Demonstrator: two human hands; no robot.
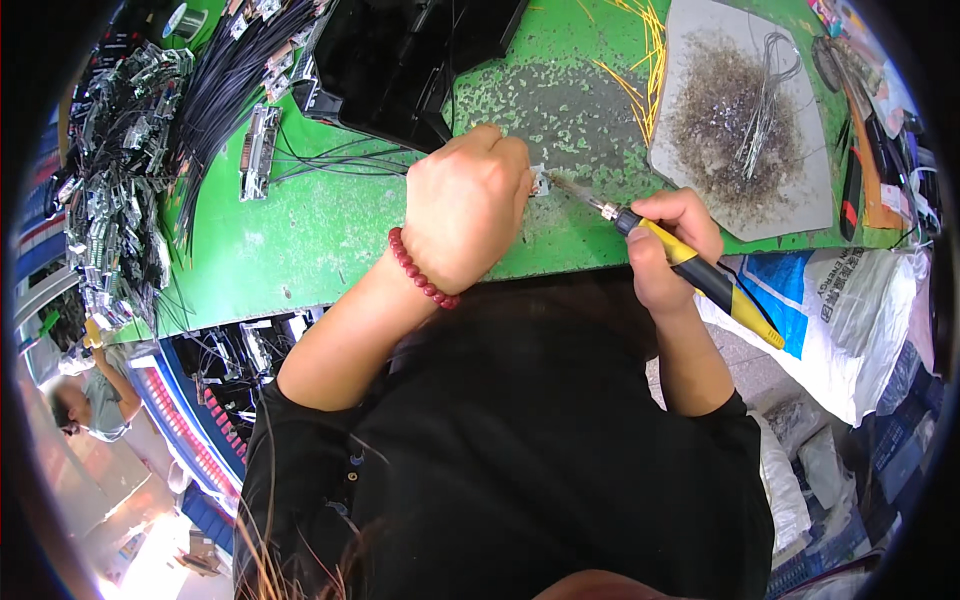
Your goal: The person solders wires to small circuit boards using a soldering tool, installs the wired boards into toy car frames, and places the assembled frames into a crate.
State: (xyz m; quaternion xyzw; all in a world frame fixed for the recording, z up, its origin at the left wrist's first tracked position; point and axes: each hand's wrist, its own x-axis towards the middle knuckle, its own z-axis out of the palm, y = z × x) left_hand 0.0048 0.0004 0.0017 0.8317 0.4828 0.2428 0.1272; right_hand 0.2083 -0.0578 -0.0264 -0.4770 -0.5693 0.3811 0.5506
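Observation:
My right hand (680, 245) grips a yellow and black soldering iron (690, 262), its tip pointing left. The tip is close to a small silvery part (540, 181) at the fingertips of my left hand (470, 205). Whether tip and part touch, I cannot tell. My left hand is closed, its back upward, and hides most of what the fingers hold. Thin black wires (345, 165) run from beside that hand toward a flat metal-and-board piece (260, 152) lying on the green tabletop (300, 245).
Beyond my left hand stands a black tray-like case (400, 70). Piled metal pieces (120, 190) and bundled black cables (225, 90) fill the left side. Yellow wires (650, 70) lie near a stained grey board (740, 130) carrying solder wire (765, 110). Another person (95, 405) is at far left.

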